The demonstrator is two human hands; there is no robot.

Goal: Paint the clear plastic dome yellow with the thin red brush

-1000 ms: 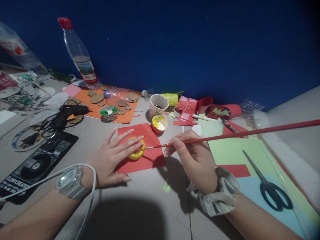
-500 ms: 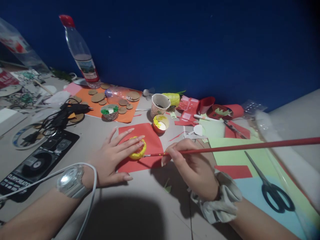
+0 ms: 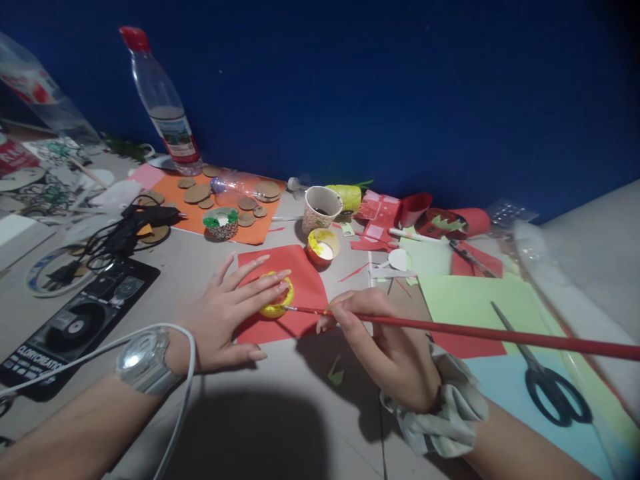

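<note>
My right hand [image 3: 375,333] pinches a long red paintbrush [image 3: 450,326] near its bristle end, and the tip touches a yellow-painted ring [image 3: 274,311]. The ring lies on a sheet of red paper [image 3: 303,280]. My left hand [image 3: 235,310] rests flat with fingers spread, its fingertips over the ring and hiding part of it. Behind the paper sit a small cup of yellow and white paint [image 3: 323,248] and a patterned paper cup [image 3: 320,210] with dark liquid inside.
Black-handled scissors [image 3: 550,387] lie on coloured paper at right. Cardboard discs [image 3: 197,193] and a green-rimmed cup [image 3: 221,225] stand on orange paper. A tall bottle [image 3: 167,113] rises behind. At left lie a glue gun [image 3: 150,217] and a black box [image 3: 83,327]; a white cable [image 3: 187,373] crosses my left wrist.
The paintbrush's far end has swung down toward me, and its tip has shifted slightly up and left on the ring. My left hand stays in place.
</note>
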